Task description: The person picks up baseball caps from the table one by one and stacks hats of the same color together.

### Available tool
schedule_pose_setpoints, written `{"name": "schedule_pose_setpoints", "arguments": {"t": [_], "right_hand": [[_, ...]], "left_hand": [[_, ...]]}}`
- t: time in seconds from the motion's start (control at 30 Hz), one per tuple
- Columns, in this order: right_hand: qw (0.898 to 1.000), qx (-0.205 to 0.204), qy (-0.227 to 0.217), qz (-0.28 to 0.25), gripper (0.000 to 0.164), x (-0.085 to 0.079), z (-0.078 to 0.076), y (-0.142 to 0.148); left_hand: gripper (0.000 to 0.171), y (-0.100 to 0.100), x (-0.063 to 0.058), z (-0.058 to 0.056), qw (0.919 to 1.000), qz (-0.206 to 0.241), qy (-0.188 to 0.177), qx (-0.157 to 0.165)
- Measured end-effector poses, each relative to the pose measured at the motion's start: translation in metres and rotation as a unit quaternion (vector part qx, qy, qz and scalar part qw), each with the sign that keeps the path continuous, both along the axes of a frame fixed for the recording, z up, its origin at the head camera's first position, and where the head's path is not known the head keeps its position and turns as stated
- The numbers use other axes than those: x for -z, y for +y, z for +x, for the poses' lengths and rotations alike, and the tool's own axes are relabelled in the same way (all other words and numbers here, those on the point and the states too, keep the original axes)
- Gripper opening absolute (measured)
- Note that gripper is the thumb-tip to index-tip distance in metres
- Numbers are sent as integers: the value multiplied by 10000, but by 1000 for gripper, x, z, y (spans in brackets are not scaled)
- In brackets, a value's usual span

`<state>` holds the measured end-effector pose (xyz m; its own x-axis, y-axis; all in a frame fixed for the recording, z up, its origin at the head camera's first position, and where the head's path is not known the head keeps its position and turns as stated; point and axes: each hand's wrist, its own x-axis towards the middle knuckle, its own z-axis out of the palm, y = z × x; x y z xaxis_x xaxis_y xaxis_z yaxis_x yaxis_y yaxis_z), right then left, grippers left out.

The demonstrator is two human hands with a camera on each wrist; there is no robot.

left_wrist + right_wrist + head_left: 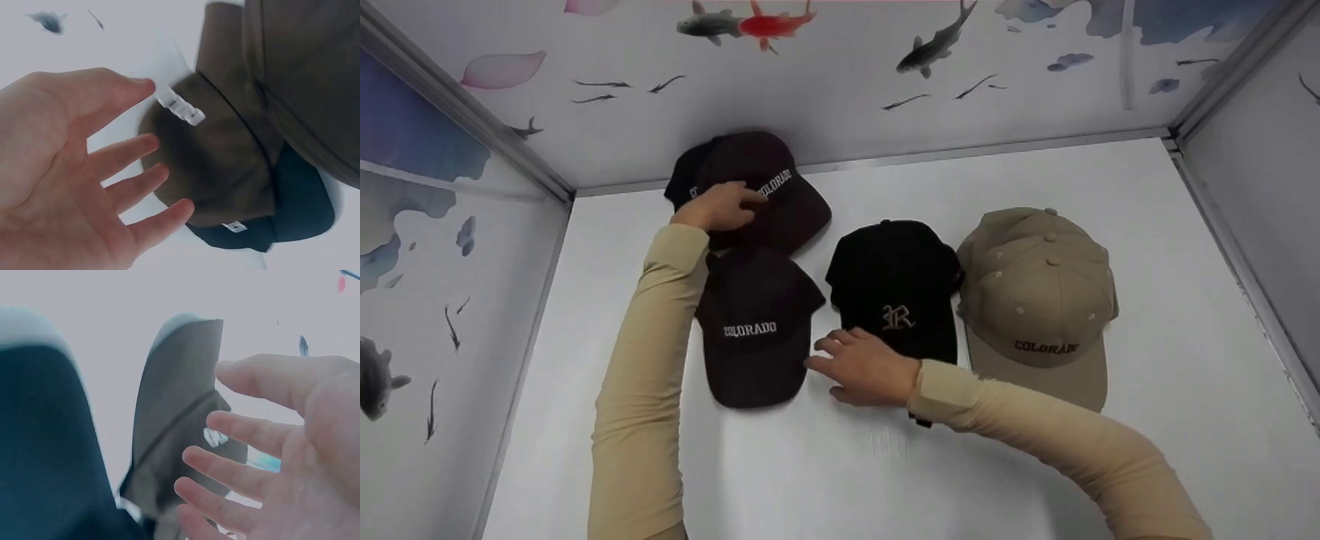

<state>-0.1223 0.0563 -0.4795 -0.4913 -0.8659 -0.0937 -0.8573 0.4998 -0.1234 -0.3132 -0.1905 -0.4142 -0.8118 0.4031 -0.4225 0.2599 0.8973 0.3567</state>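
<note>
- 2 hands, neither gripping anything.
- L hand [722, 206]: fingers loose & spread, at back cap [781, 217] (dk maroon) near its lettering; can't tell if touching.
- Blk cap [682, 174] partly hidden behind it.
- R hand [870, 369]: fingers apart, btwn front cap [761, 296] (dk, COLORADO) & logo cap [892, 274], partly over latter's brim.
- Tan caps [1035, 300] stacked beside logo cap, all on wht table [840, 480].

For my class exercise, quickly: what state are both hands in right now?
Left hand: open, holding nothing, by the rear maroon cap.
Right hand: open, holding nothing, by the black R-logo cap.
</note>
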Motion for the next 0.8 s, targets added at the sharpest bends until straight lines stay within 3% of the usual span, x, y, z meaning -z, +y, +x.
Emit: {"name": "schedule_pose_setpoints", "arguments": {"t": [0.27, 0.37, 0.5, 0.63, 0.8], "right_hand": [[9989, 280, -238, 284, 48, 26, 18, -29], [9985, 344, -388, 199, 51, 35, 21, -34], [9956, 448, -792, 228, 57, 43, 24, -38], [9931, 511, -1040, 164, 61, 44, 24, -40], [9937, 439, -1004, 215, 63, 45, 24, -42]], "left_hand": [[35, -7, 24, -21, 9978, 133, 362, -548], [37, -9, 25, -25, 9922, 122, 526, -1124], [55, -13, 24, -29, 9832, 166, 541, -1736], [72, -16, 25, -32, 9860, 38, 103, -1665], [70, -20, 28, -32, 9853, 48, -355, -1671]]}}
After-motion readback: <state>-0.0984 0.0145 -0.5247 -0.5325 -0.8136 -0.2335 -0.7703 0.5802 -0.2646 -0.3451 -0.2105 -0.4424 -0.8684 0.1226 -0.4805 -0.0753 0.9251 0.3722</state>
